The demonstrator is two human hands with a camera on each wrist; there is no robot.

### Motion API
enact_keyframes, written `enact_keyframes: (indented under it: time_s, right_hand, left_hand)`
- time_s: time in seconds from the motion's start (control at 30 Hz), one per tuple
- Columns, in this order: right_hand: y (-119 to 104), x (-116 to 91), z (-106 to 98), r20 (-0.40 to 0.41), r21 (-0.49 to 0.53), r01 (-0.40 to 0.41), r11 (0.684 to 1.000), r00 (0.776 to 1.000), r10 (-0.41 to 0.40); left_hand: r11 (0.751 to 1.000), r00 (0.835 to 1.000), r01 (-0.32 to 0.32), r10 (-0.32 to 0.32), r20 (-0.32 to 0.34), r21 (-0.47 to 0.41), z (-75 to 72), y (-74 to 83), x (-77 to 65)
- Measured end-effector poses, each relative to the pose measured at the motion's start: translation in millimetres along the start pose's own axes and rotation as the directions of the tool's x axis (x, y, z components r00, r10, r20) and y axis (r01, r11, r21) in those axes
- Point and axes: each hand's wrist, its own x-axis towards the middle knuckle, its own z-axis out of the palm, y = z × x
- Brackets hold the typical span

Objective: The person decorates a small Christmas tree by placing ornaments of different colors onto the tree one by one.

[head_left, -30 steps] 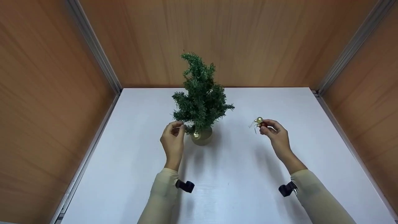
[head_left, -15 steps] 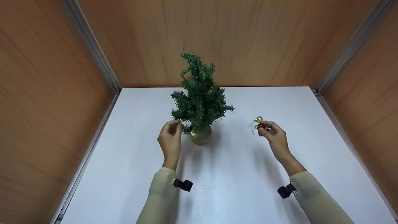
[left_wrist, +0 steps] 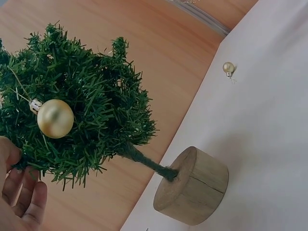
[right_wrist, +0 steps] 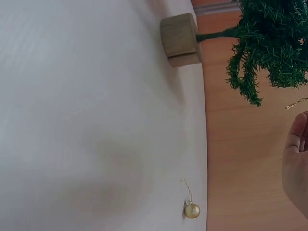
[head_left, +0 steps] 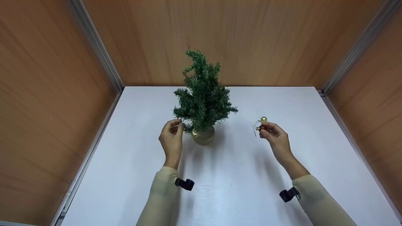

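A small artificial Christmas tree (head_left: 202, 94) stands on a wooden base (left_wrist: 192, 187). From a low front-left branch hangs a gold ball ornament (left_wrist: 55, 118) by its string. My left hand (head_left: 172, 139) is at that side of the tree, thumb and fingers pinching the tip of a low branch (left_wrist: 29, 166). To the right of the tree, my right hand (head_left: 276, 138) pinches a red ball ornament (head_left: 262, 127) with its string pointing left. The right wrist view catches only part of this hand (right_wrist: 297, 163) and a string (right_wrist: 296, 103); the red ball is out of that view.
Another gold ball ornament (right_wrist: 192, 211) lies on the white table (head_left: 232, 194), just beyond the right hand in the head view. Wood-patterned panels (head_left: 251, 40) close in the back and both sides, with metal strips (head_left: 100, 47) along the corners.
The left hand has shifted slightly left, and the hanging gold ornament has moved left with the branch. The right hand and red ornament have drifted a little left and down from the gold ornament.
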Motion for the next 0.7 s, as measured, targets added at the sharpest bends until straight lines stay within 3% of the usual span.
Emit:
enact_keyframes:
  time_s: [0.37,0.7]
  right_hand:
    - [-3.5,10.9,-4.6,0.084,0.064,-0.015,0.998,0.996,0.01]
    - [-1.2,7.6,-2.8,0.094,0.058,0.011,0.998,0.995,-0.016]
  left_hand:
    - [0.999,0.997,0.02,-0.018,-0.073,0.027,5.7,-1.6,-5.0]
    - [0.999,0.997,0.024,-0.022,-0.08,0.023,8.1,-2.3,-3.4]
